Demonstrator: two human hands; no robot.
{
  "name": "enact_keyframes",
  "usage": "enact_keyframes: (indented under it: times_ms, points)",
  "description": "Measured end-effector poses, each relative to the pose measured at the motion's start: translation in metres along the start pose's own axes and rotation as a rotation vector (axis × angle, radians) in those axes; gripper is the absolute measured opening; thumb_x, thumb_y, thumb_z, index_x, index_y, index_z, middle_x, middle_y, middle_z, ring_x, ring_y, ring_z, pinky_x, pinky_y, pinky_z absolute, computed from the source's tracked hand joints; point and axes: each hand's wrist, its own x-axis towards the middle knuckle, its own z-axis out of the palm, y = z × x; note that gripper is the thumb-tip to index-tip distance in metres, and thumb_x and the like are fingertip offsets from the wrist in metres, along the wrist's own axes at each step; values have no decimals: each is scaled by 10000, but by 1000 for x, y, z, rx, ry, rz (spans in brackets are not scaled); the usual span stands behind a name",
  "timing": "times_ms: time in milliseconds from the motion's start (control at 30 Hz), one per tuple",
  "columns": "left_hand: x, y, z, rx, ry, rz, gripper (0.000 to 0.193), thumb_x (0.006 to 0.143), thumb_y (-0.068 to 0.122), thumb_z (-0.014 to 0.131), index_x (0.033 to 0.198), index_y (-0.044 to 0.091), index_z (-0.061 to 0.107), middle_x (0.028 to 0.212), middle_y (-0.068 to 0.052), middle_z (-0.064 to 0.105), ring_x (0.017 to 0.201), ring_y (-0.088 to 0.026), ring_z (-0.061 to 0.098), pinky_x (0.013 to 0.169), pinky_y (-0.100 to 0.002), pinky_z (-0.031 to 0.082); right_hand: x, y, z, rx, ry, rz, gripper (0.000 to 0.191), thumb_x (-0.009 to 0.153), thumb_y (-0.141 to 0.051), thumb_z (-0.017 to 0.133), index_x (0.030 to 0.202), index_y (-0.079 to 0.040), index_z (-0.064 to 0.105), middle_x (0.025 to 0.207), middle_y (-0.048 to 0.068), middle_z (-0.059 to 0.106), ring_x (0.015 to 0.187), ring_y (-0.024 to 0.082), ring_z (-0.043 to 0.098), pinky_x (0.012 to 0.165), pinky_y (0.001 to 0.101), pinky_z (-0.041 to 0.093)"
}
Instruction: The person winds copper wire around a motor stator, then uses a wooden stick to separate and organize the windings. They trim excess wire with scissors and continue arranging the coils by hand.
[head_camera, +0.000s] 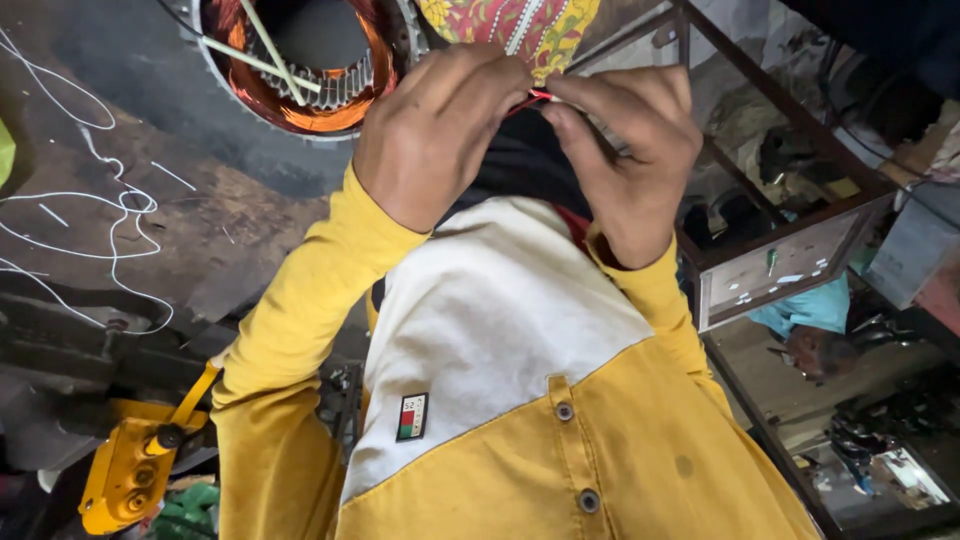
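My left hand (435, 130) and my right hand (630, 140) meet in front of my chest, fingertips pinched together on a thin red wire (538, 97). Only a short piece of the wire shows between the fingers. Yellow sleeves cover both arms, over a white and yellow buttoned shirt (520, 400). Just beyond my left hand lies a round motor stator (300, 100) with copper windings and pale sticks poking out of its slots.
White string (110, 215) loops over the dark, dirty workbench at left. A yellow control box (125, 475) sits at lower left. A metal frame rack (790, 250) stands at right, with a patterned red cloth (520, 25) at the top and clutter below.
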Motion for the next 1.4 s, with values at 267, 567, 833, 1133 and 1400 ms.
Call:
enact_keyframes:
  times_ms: [267,567,833,1133,1400]
  points:
    - [-3,-2,3,278,-84,62,328,976,48,643,1303,39,623,1297,-59,599,1097,-211,643,859,-321,594,8,6,15,117,1,-11,191,1007,30,831,1160,-8,723,1118,113,713,978,233,716,876,307,571]
    - [0,-10,6,246,-110,-34,357,965,34,635,1318,85,614,1354,-41,606,1077,-207,666,856,-336,601,18,15,17,190,-101,65,186,1003,43,849,1147,10,736,1066,111,713,955,208,714,848,293,568]
    - [2,-8,-2,298,-155,-54,386,956,15,634,1335,67,587,1273,-49,585,1042,-203,661,841,-331,601,14,8,11,60,-73,13,237,995,67,859,1180,-1,726,1154,127,700,986,236,712,861,301,569]
    - [1,-12,-2,224,-88,-33,298,1009,53,657,1297,53,581,1320,-68,583,1116,-218,653,902,-340,588,26,3,18,0,-100,-57,229,943,69,852,1129,5,733,1091,123,707,970,257,689,849,350,550]
    - [8,-13,-11,3,8,-53,171,1039,77,770,1152,49,644,1202,-65,622,1104,-247,663,912,-346,573,11,26,-1,147,-88,152,174,1005,-21,898,1113,-31,763,1098,71,620,871,121,608,743,252,485]
